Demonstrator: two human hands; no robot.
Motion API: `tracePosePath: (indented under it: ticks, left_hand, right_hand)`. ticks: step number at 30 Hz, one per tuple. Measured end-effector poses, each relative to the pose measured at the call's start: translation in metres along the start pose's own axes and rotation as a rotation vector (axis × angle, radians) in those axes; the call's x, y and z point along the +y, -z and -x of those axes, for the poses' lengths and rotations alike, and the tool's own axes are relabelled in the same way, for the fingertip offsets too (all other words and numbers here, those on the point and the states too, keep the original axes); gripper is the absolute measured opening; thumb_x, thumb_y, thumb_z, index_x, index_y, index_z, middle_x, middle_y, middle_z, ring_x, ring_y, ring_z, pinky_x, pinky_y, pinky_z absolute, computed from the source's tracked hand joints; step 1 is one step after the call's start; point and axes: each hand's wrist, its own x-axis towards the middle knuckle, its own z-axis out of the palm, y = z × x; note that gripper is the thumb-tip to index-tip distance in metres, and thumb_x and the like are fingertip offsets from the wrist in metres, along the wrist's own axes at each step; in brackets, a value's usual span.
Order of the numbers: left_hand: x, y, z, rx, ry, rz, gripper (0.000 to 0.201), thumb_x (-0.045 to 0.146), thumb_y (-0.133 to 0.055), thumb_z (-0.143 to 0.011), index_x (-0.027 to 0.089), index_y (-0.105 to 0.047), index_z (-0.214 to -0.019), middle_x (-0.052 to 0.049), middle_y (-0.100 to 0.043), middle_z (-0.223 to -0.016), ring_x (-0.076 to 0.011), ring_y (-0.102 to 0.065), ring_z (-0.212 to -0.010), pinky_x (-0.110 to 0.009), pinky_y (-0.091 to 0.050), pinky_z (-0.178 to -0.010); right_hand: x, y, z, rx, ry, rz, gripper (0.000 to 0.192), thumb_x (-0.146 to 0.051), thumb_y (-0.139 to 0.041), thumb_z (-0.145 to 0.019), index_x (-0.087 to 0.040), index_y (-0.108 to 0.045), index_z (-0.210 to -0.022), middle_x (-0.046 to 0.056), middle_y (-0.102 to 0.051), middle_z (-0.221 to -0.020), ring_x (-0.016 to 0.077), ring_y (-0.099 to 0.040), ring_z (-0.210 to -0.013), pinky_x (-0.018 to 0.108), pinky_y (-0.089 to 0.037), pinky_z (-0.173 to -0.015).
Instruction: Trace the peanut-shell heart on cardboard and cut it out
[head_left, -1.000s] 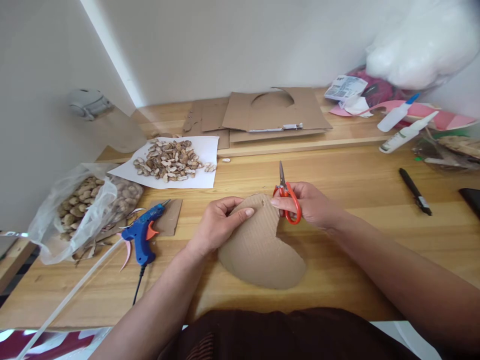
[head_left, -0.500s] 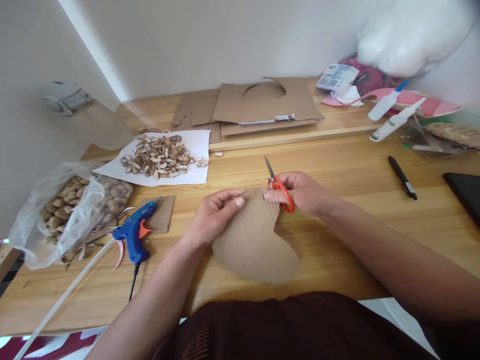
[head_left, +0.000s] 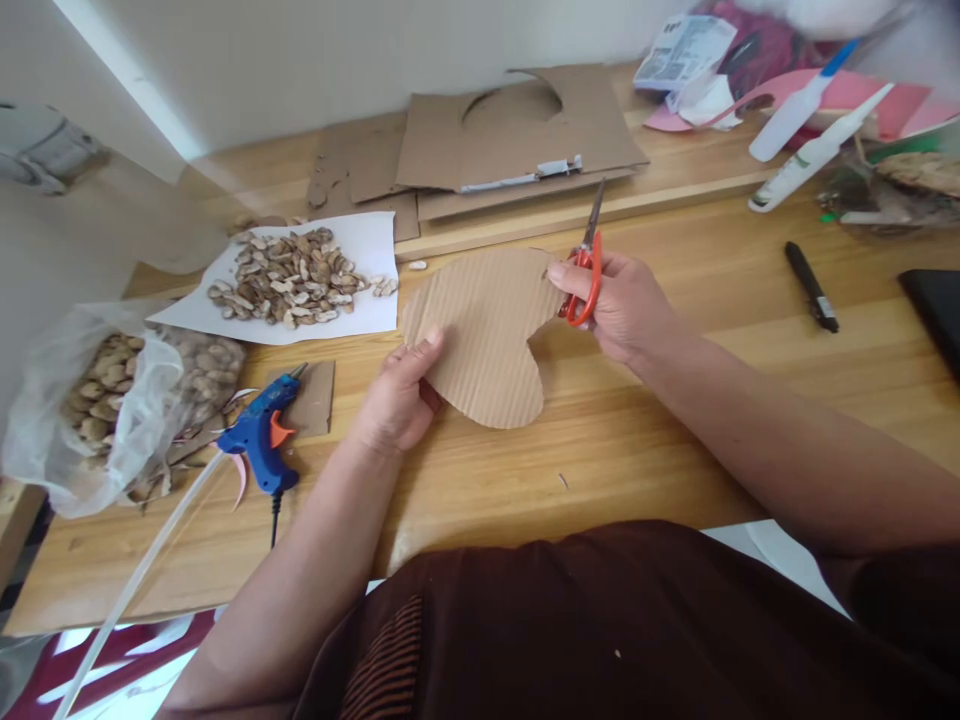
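A heart-shaped piece of cardboard (head_left: 480, 335) is held up over the wooden table, its notch facing right. My left hand (head_left: 405, 390) grips its lower left edge, thumb on top and fingers underneath. At the upper right, my right hand (head_left: 626, 300) pinches the cardboard's edge between thumb and fingers. The same hand carries scissors (head_left: 592, 250) with red handles, their blades pointing up and away from the cardboard.
Left lie a blue glue gun (head_left: 259, 435), a plastic bag of peanuts (head_left: 109, 385) and peanut shells (head_left: 289, 275) on white paper (head_left: 381, 255). Cardboard sheets (head_left: 517, 140) rest at the back. Two glue bottles (head_left: 814, 150) and a black pen (head_left: 811, 285) are on the right.
The cardboard heart has been lifted away from my body and turned. My left hand now holds it lower on its edge. The scissors have moved up with my right hand, and the view has tilted down.
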Motion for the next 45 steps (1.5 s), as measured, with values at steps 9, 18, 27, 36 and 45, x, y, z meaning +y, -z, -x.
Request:
tracePosePath:
  ticks: [9,18,27,36,45]
  left_hand:
    - [-0.005,-0.004,0.004,0.145,0.004,0.085,0.047,0.03,-0.086,-0.065,0.018,-0.071,-0.108,-0.009,-0.075,-0.111,-0.0293,-0.069,-0.105,-0.04,-0.057,-0.09]
    - [0.002,-0.001,0.007,0.241,-0.167,0.023,0.053,0.034,-0.087,-0.064,0.019,-0.07,-0.112,-0.008,-0.075,-0.109,-0.0246,-0.072,-0.096,-0.032,-0.058,-0.08]
    - [0.004,0.0,0.007,0.227,-0.216,0.035,0.045,0.031,-0.084,-0.069,0.021,-0.071,-0.111,-0.006,-0.075,-0.11,-0.0224,-0.071,-0.098,-0.029,-0.058,-0.081]
    - [0.004,0.001,0.006,0.238,-0.203,-0.007,0.044,0.033,-0.085,-0.068,0.021,-0.072,-0.107,-0.005,-0.076,-0.109,-0.0238,-0.072,-0.096,-0.03,-0.059,-0.078]
    - [0.006,-0.002,0.008,0.224,-0.178,0.032,0.041,0.029,-0.085,-0.067,0.02,-0.072,-0.105,-0.004,-0.077,-0.102,-0.0224,-0.073,-0.089,-0.031,-0.059,-0.075]
  right_hand:
    - [0.002,-0.011,0.01,-0.012,-0.033,0.021,0.039,-0.051,-0.081,-0.068,-0.021,-0.056,-0.072,-0.002,-0.053,-0.063,0.0105,-0.046,-0.053,0.027,-0.034,-0.046]
    - [-0.015,-0.001,0.02,-0.406,-0.038,0.11,0.046,-0.06,-0.061,-0.086,-0.019,-0.052,-0.069,-0.002,-0.053,-0.063,0.0104,-0.046,-0.058,0.026,-0.033,-0.056]
    - [-0.023,0.006,0.02,-0.59,-0.051,0.157,0.041,-0.051,-0.062,-0.085,-0.021,-0.041,-0.068,-0.003,-0.044,-0.068,0.0119,-0.045,-0.059,0.027,-0.031,-0.056]
    - [-0.029,0.006,0.021,-0.565,-0.036,0.291,0.041,-0.057,-0.057,-0.088,-0.02,-0.051,-0.071,-0.001,-0.055,-0.063,0.0125,-0.045,-0.058,0.027,-0.035,-0.058]
    - [-0.029,0.009,0.021,-0.581,-0.034,0.28,0.034,-0.048,-0.059,-0.089,-0.02,-0.05,-0.073,-0.002,-0.055,-0.067,0.0116,-0.045,-0.059,0.026,-0.032,-0.057]
